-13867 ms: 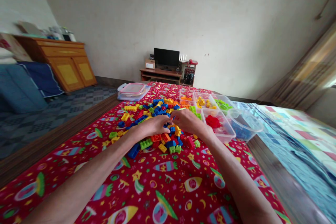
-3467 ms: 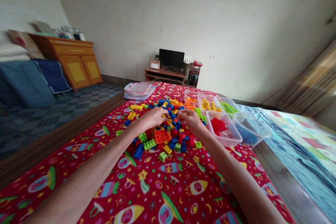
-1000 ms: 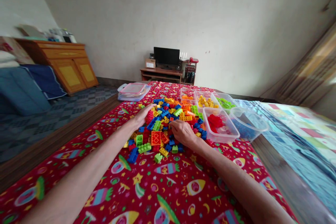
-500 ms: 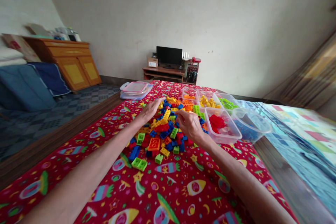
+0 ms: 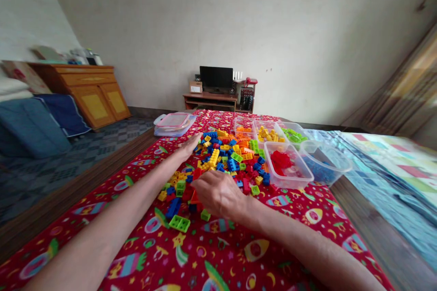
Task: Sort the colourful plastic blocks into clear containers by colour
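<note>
A loose pile of toy building bricks [image 5: 213, 158] in yellow, blue, green, orange and red lies on a red patterned cloth [image 5: 205, 268]. My left hand [image 5: 189, 149] rests along the pile's left edge, its fingers stretched forward and holding nothing visible. At the front of the pile is my right hand [image 5: 220, 193], with bent fingers closed around an orange brick [image 5: 194, 198]; the fingertips are partly hidden. Close by lie a blue brick [image 5: 174, 208] and a light green brick [image 5: 179, 223].
Right of the pile stand clear plastic boxes: one with red pieces [image 5: 290, 177], one with yellow bricks [image 5: 269, 134], one with green bricks [image 5: 294, 136], and a round tub [image 5: 332, 170] with blue ones. Stacked lids [image 5: 174, 122] lie at the far left.
My right hand has come from the back right of the pile toward its front and closed at the orange brick. My left hand has shifted slightly left and down in view.
</note>
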A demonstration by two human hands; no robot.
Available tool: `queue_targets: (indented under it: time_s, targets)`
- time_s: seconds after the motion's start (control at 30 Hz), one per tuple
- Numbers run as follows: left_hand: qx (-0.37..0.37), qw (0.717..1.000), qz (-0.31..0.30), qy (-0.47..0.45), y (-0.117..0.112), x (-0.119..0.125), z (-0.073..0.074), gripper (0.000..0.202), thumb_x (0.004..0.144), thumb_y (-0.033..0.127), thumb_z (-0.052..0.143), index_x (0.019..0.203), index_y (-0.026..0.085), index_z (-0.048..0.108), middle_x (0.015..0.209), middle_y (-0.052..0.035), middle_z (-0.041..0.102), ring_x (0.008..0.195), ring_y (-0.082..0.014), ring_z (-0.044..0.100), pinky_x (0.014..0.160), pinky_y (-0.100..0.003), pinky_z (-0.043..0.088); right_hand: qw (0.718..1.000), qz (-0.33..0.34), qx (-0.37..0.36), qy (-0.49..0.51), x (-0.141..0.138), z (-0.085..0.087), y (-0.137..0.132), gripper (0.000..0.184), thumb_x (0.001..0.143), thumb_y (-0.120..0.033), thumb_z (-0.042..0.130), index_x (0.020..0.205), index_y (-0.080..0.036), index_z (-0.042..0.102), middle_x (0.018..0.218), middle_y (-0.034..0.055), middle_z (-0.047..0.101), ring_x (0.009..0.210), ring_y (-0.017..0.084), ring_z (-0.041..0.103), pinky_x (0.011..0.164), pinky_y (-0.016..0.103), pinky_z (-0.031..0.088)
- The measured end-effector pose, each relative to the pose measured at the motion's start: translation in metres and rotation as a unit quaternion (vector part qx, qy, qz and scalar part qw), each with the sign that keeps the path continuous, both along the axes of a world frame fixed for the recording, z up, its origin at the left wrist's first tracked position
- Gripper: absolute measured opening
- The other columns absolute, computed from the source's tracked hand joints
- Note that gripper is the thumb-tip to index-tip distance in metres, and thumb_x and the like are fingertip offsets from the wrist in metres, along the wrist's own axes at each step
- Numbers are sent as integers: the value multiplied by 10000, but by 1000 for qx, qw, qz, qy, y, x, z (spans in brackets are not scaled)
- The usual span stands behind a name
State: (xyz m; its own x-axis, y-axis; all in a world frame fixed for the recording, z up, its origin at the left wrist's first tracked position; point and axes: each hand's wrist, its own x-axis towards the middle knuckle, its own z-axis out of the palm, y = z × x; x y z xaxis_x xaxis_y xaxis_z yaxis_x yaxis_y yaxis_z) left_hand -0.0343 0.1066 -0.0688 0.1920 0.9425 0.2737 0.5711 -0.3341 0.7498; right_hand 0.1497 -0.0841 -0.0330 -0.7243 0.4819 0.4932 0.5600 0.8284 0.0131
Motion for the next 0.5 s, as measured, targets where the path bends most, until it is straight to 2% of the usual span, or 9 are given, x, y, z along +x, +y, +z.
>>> queue_targets:
  time_s: [0.07, 0.13, 0.2, 0.23, 0.37, 0.5]
  targets:
    - [-1, 1000, 16, -16, -6, 17, 8, 539, 882, 516, 267, 1158, 192, 598, 1299, -115, 590, 1315, -242, 431, 1027, -400, 407, 998, 47, 38, -32, -10, -4, -13, 262, 943, -313, 392, 1034, -193, 606, 1062, 121, 619, 1019, 219, 545, 821, 328, 437]
    - [-2, 1000, 3, -25, -19, 32, 17, 524, 902, 476, 256, 1243, 202, 546, 1370, -81, 534, 1305, -197, 443, 1061, -362, 377, 993, 84, 64, -61, -16, -10, -22, 351, 931, -432, 415, 1183, -235, 561, 1294, 148, 513, 1238, 278, 420, 959, 444, 393]
    - [0, 999, -25, -31, -35, 44, 27, 496, 907, 448, 296, 1268, 198, 527, 1402, -71, 498, 1321, -187, 417, 1105, -355, 322, 988, 103, 74, -87, -19, -18, -25, 425, 911, -505, 429, 1266, -284, 509, 1396, 137, 428, 1328, 307, 319, 1025, 538, 323]
    - [9, 999, -45, -22, -44, 49, 32, 490, 910, 444, 305, 1269, 194, 527, 1400, -69, 496, 1319, -190, 416, 1111, -351, 315, 987, 103, 76, -97, -20, -23, -25, 427, 913, -515, 420, 1268, -295, 507, 1397, 129, 430, 1342, 311, 301, 1038, 563, 301]
    - [48, 991, -118, 36, -76, 64, 48, 474, 941, 372, 226, 1170, 199, 602, 1304, -42, 570, 1254, -193, 478, 1107, -342, 328, 988, 52, 92, -113, -16, -32, -14, 272, 945, -361, 414, 1116, -242, 589, 1304, 143, 511, 1340, 315, 310, 1045, 587, 286]
    - [69, 979, -172, 88, -93, 65, 54, 512, 959, 373, 173, 1169, 195, 605, 1251, -39, 608, 1215, -196, 512, 1096, -344, 348, 988, 9, 97, -117, -4, -27, 6, 198, 922, -220, 444, 1010, -179, 617, 1258, 179, 537, 1299, 317, 357, 1038, 592, 294]
